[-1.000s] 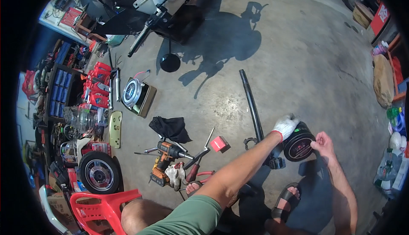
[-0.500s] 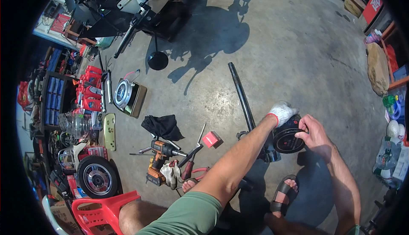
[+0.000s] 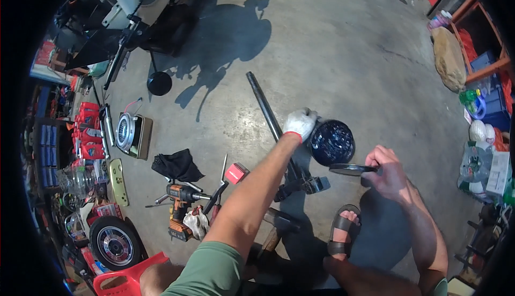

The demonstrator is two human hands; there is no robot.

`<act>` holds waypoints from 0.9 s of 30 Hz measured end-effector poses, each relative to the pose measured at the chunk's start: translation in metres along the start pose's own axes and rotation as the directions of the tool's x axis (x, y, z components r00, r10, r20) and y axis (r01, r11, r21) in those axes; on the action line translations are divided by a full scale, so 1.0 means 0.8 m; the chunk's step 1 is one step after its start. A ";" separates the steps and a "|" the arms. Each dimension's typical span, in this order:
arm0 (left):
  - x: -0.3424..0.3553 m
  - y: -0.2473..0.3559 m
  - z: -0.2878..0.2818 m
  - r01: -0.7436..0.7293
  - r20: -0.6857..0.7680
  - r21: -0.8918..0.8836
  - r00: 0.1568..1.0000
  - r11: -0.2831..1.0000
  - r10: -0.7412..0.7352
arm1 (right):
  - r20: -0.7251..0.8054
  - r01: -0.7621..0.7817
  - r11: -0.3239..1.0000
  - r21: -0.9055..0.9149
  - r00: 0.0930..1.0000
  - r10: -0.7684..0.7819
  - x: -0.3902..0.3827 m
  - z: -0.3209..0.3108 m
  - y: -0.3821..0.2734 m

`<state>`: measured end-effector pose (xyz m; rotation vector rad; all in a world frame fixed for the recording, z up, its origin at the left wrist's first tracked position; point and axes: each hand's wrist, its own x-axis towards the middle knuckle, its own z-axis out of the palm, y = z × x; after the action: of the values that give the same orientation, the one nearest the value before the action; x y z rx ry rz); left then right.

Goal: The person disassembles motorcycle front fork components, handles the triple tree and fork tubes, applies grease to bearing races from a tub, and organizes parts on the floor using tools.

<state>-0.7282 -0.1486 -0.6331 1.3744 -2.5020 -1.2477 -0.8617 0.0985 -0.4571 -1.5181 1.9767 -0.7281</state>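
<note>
My left hand (image 3: 301, 124), in a white glove with a red cuff, is closed on the left edge of a round black tub (image 3: 332, 143). Dark blue, glossy, grease-like stuff shows inside the tub. My bare right hand (image 3: 387, 173) pinches a flat black lid (image 3: 351, 169), held nearly edge-on just off the tub's near right side. Left of the tub, partly behind my left forearm, a long dark metal tube (image 3: 263, 101) with a bracket at its near end lies on the floor.
Left of my arm lie an orange-and-black cordless drill (image 3: 181, 203), a small red box (image 3: 236, 173), a black cloth (image 3: 178, 166) and a hammer (image 3: 281, 219). A wheel (image 3: 114, 244) and a red chair (image 3: 131, 280) are at lower left. A motorbike (image 3: 134, 11) stands beyond.
The lid has come off the tub, baring the dark blue contents. My right hand holds it slightly apart, to the right. The view has shifted, so the floor things appear further left.
</note>
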 end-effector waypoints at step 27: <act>-0.054 -0.107 -0.082 0.322 -0.296 -0.366 0.849 0.873 -0.437 | -0.001 -0.192 0.981 -0.008 0.981 0.192 -0.030 0.055 0.041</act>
<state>-0.6177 -0.1833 -0.6302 1.8737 -1.7527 -1.2145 -0.8483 0.1249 -0.5089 -1.3085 2.0925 -0.6394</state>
